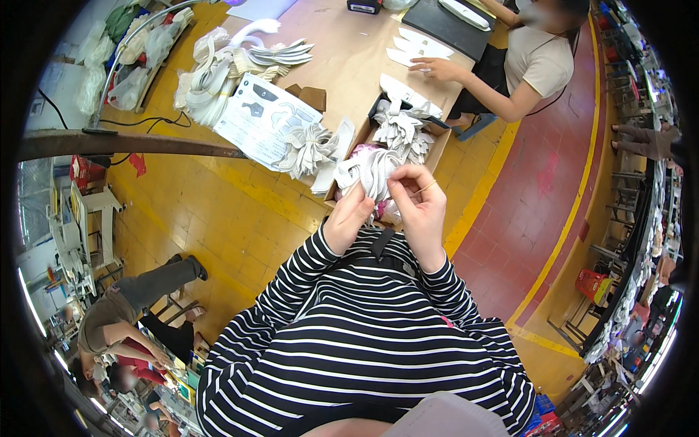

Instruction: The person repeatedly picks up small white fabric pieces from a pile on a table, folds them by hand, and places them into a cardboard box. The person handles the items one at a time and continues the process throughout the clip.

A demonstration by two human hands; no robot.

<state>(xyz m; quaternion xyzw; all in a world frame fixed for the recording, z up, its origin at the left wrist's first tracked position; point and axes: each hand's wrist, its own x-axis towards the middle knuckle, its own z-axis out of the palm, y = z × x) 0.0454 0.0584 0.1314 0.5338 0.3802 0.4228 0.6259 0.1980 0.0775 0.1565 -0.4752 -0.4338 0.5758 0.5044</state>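
Note:
My left hand (pixel 345 224) is closed on the near left side of a bundle of curved white cut pieces (pixel 371 169), held over an open cardboard box (pixel 440 143). At the bundle's right edge, my right hand (pixel 421 207) has thumb and forefinger pinched together. A thin yellowish band (pixel 427 187) lies across its fingers; it looks like a rubber band. Behind my hands, the box holds more white pieces (pixel 405 131) in loose bunches. Just left of it, another fanned bundle (pixel 306 151) lies on a printed sheet (pixel 256 116) with line drawings.
Stacks of white strips (pixel 211 84) lie at the table's (pixel 342 54) left. Across the right corner, a seated co-worker (pixel 535 62) reaches toward flat white pieces (pixel 419 48) beside a black mat (pixel 448 28). A metal bar (pixel 131 144) runs in from the left.

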